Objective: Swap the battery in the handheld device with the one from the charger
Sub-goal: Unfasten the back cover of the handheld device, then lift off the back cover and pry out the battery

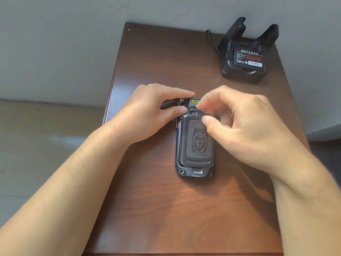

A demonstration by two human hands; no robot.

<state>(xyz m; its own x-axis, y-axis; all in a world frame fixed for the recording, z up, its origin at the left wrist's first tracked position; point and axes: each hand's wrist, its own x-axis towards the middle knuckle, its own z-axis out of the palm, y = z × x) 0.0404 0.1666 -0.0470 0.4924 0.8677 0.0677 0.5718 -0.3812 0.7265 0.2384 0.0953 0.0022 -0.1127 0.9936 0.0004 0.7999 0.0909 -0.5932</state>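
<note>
A black handheld device [194, 156] lies face down in the middle of the brown table [158, 209], its textured battery cover on top. My left hand [147, 115] grips the device's far left edge between thumb and fingers. My right hand [241, 124] rests over the device's upper right, with its thumb on the cover and its fingertips pinching at the latch just below a yellow label [195, 101]. A black charger cradle [245, 52] stands at the table's far right corner, and a labelled battery [248, 59] sits in its rear slot.
The charger's black cable [212, 41] runs off the back edge of the table toward the grey wall [73, 43]. The table's left edge drops to a grey floor [36, 145].
</note>
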